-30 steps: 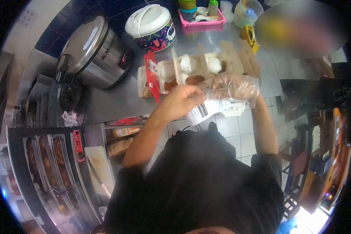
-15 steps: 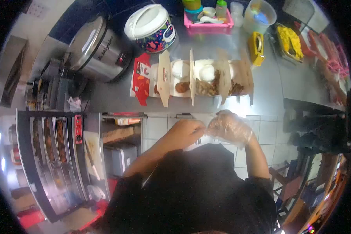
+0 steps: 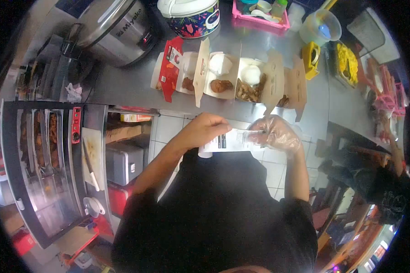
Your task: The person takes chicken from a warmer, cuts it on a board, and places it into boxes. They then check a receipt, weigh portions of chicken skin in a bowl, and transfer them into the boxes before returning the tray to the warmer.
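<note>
Steel makes up the broad counter (image 3: 130, 93) that I see from my remote seat, with a large metal cooker (image 3: 123, 38) at its far left and a smaller floral-patterned cooker (image 3: 191, 20) to the right of that. Nearer, about mid-counter, a row of food boxes (image 3: 170, 68) has its lids raised; white mounds (image 3: 251, 74) and browned pieces (image 3: 221, 85) show inside. Right of the row sits a yellow tape dispenser (image 3: 311, 61). My two hands are on the near side of the counter edge: the left hand (image 3: 204, 130), bare, has thumb and fingers together, clamped on the upper left of a printed paper (image 3: 236, 141), while the right hand (image 3: 278, 133), in a clear plastic glove, looks closed on its right end. The paper is in front of the body, over the floor, its lower left corner curled. I judge the step in hand to be handling this sheet — spreading or checking it — and the next move calls for a light, even pinch at both ends, without tearing it or letting the loose glove snag.
</note>
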`<control>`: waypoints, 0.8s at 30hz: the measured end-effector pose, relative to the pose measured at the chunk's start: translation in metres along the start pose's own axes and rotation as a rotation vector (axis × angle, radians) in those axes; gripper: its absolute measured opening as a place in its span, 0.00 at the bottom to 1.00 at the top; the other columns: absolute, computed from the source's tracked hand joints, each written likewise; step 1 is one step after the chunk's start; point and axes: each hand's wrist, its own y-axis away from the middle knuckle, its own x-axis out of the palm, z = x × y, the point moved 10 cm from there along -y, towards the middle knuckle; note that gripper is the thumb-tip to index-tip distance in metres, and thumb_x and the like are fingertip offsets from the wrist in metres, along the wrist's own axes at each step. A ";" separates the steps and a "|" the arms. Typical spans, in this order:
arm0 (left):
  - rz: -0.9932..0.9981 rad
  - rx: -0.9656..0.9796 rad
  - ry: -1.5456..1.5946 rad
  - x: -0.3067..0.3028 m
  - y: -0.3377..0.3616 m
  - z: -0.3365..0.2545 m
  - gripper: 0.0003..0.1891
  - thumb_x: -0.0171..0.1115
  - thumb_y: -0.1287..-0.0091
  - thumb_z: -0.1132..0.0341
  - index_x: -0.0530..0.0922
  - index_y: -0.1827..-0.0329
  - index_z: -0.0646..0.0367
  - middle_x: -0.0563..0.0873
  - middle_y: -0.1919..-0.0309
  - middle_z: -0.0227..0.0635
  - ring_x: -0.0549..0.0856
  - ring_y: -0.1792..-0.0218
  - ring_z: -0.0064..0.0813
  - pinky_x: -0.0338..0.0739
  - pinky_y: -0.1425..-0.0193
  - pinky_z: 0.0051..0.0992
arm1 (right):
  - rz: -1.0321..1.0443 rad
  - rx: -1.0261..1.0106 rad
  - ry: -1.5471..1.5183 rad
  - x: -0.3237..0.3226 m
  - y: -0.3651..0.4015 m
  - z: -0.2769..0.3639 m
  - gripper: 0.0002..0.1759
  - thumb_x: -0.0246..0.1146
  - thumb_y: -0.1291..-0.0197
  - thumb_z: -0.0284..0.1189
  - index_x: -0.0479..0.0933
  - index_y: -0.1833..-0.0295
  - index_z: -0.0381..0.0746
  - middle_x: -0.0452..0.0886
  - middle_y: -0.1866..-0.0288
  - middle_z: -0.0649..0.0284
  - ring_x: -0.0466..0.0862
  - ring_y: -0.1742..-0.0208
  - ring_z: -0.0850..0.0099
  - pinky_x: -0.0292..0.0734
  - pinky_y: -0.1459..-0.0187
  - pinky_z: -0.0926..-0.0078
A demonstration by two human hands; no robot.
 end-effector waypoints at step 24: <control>-0.083 -0.156 0.285 -0.023 -0.030 0.054 0.13 0.61 0.26 0.62 0.85 0.55 0.65 0.86 0.70 0.29 0.81 0.71 0.16 0.74 0.67 0.20 | -0.485 -0.181 0.462 -0.037 0.058 0.075 0.10 0.70 0.43 0.35 0.87 0.60 0.41 0.87 0.69 0.59 0.85 0.68 0.62 0.80 0.61 0.65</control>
